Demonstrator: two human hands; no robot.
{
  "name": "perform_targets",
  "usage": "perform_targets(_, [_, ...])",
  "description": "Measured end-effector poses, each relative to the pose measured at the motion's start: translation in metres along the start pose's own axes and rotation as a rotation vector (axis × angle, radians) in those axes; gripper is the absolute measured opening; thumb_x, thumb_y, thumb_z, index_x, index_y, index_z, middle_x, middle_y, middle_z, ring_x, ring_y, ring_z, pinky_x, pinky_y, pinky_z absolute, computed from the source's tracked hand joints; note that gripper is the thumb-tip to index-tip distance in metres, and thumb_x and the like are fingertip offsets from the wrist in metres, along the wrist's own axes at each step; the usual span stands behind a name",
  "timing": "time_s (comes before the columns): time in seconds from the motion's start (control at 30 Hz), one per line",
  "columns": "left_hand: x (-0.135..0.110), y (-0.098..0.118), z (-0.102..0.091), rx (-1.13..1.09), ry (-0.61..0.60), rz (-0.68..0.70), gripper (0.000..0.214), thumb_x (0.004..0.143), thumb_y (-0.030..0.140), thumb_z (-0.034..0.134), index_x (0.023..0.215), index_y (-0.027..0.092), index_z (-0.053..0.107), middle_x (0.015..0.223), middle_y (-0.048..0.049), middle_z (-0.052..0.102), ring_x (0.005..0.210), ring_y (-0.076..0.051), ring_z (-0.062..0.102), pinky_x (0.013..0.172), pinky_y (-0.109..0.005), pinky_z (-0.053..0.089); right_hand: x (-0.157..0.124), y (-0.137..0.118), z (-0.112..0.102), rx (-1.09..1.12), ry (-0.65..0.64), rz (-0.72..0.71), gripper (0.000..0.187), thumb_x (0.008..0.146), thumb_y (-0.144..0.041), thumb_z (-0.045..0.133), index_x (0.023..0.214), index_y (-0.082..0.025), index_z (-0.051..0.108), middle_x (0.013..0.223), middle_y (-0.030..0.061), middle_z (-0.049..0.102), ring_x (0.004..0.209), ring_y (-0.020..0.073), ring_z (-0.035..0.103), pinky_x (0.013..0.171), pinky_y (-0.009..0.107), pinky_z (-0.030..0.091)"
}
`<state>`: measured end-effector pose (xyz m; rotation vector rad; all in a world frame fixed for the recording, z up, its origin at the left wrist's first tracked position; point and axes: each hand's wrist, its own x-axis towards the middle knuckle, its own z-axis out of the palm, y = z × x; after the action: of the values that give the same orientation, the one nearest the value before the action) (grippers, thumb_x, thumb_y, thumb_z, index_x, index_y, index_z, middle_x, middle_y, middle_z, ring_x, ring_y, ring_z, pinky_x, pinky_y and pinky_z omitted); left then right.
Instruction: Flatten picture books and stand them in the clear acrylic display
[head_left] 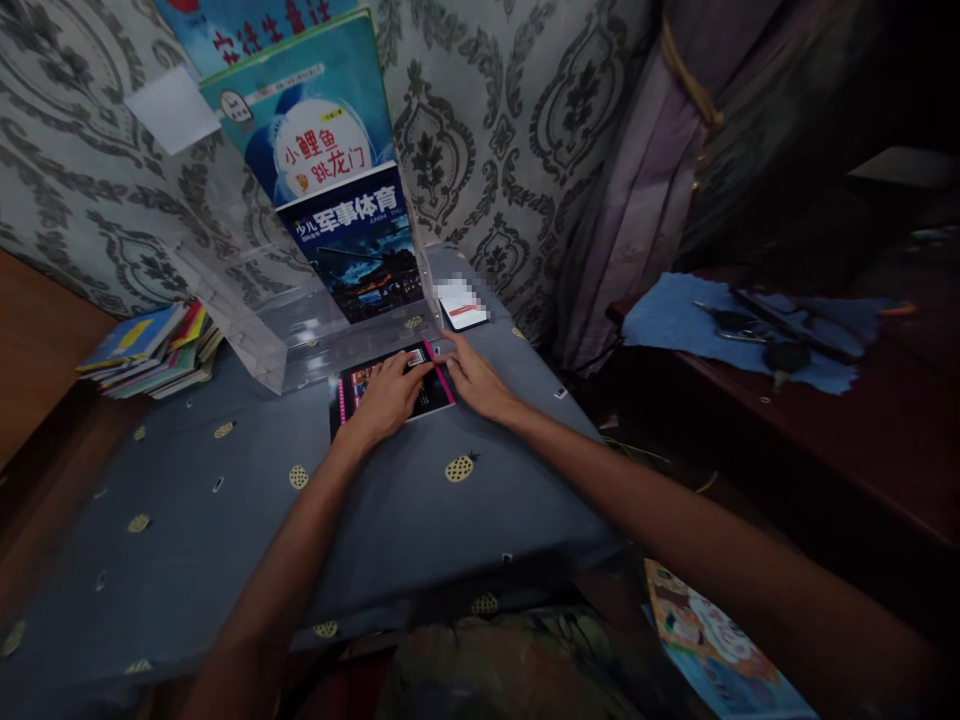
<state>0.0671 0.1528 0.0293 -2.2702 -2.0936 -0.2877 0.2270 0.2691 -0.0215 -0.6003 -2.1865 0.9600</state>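
Note:
A thin black book (433,396) with pink stripes lies on the patterned tablecloth, in front of a clear plastic book stand (259,345). My left hand (386,396) rests palm down on its cover, fingers stretched out. At the book's right edge is my right hand (476,382), its index finger extended and the other fingers partly bent; whether it touches the book I cannot tell. Upright in the stand are a dark blue book (364,262), a teal book (307,95) behind it and another blue book (262,15) at the top.
A stack of books (154,350) sits at the table's left. Behind my right hand lies a phone-like white-screened device (466,312), partly blurred out. On the dark red table at right, a blue cloth (675,320) carries glasses (795,325). A colourful book (724,640) is low at right.

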Motion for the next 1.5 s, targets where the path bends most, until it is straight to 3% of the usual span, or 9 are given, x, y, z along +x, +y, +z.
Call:
perform_targets(0.2, [0.004,0.009,0.015,-0.009,0.051,0.027,0.041,0.097,0.015,0.045,0.133,0.021,0.064,0.138,-0.0132,0.059,0.125,-0.027,0.055,0.108,-0.048,0.044,0.0,0.002,0.003,0.003,0.0,-0.008,0.048,0.1,-0.022,0.034,0.148,-0.016,0.038,0.119,0.0123,0.072,0.112,0.0254,0.067,0.105,0.048,0.049])
perform_targets(0.5, [-0.028,0.021,0.013,-0.02,0.085,0.142,0.048,0.09,0.002,0.047,0.128,0.023,0.068,0.136,-0.0111,0.063,0.131,-0.025,0.054,0.11,-0.049,0.045,0.002,-0.004,0.001,-0.044,-0.015,-0.009,0.043,0.096,-0.015,0.037,0.138,-0.017,0.048,0.117,0.0109,0.074,0.109,0.0251,0.069,0.101,0.047,0.052])
perform_targets(0.7, [-0.033,0.029,0.012,-0.021,0.07,0.119,0.048,0.09,0.003,0.047,0.129,0.023,0.066,0.138,-0.0104,0.063,0.132,-0.024,0.055,0.112,-0.048,0.045,0.0,-0.006,0.0,-0.047,-0.022,-0.038,0.043,0.093,-0.015,0.042,0.134,-0.018,0.052,0.118,0.0105,0.074,0.112,0.0255,0.068,0.102,0.046,0.051])
perform_targets(0.8, [-0.034,0.007,0.004,-0.107,0.093,0.049,0.044,0.093,0.007,0.044,0.125,0.023,0.068,0.133,-0.0079,0.067,0.125,-0.021,0.06,0.11,-0.043,0.047,-0.002,-0.003,-0.001,-0.067,-0.024,-0.042,0.043,0.093,-0.016,0.045,0.135,-0.018,0.052,0.12,0.0106,0.074,0.114,0.0274,0.067,0.102,0.049,0.051])
perform_targets(0.97, [-0.055,-0.064,-0.009,-0.161,0.331,-0.418,0.045,0.094,0.01,0.037,0.129,0.02,0.063,0.121,-0.008,0.073,0.114,-0.022,0.067,0.104,-0.043,0.052,-0.002,0.0,-0.001,-0.071,-0.04,-0.062,0.042,0.092,-0.015,0.047,0.133,-0.02,0.055,0.12,0.0098,0.074,0.114,0.0277,0.067,0.1,0.049,0.052])
perform_targets(1.03, [-0.065,-0.086,-0.008,-0.177,0.363,-0.5,0.047,0.092,0.009,0.038,0.134,0.016,0.058,0.123,-0.0108,0.072,0.115,-0.023,0.067,0.104,-0.044,0.051,-0.001,0.0,0.0,-0.075,-0.041,-0.06,0.041,0.091,-0.015,0.048,0.13,-0.02,0.057,0.12,0.0092,0.074,0.114,0.0273,0.067,0.1,0.049,0.052])
perform_targets(1.17, [-0.075,-0.106,-0.001,-0.217,0.318,-0.489,0.047,0.092,0.009,0.038,0.133,0.016,0.058,0.126,-0.0116,0.072,0.119,-0.023,0.066,0.107,-0.044,0.05,-0.001,-0.001,-0.001,-0.091,-0.045,-0.058,0.038,0.091,-0.015,0.048,0.127,-0.019,0.059,0.12,0.0097,0.074,0.114,0.028,0.067,0.101,0.049,0.052])
perform_targets(1.37, [-0.078,-0.108,-0.002,-0.23,0.252,-0.469,0.042,0.093,0.013,0.043,0.132,0.013,0.06,0.13,-0.0134,0.07,0.123,-0.023,0.064,0.109,-0.041,0.048,-0.003,-0.002,-0.002,-0.097,-0.061,-0.067,0.038,0.092,-0.016,0.047,0.128,-0.017,0.059,0.122,0.0114,0.073,0.114,0.0286,0.067,0.1,0.05,0.052])
perform_targets(1.5, [-0.087,-0.105,-0.001,-0.171,0.172,-0.39,0.042,0.097,0.023,0.045,0.138,0.016,0.056,0.142,-0.0121,0.062,0.134,-0.024,0.056,0.116,-0.046,0.042,-0.003,0.0,-0.001,-0.092,-0.056,-0.075,0.039,0.091,-0.016,0.048,0.128,-0.02,0.06,0.121,0.01,0.073,0.113,0.0281,0.067,0.098,0.05,0.053])
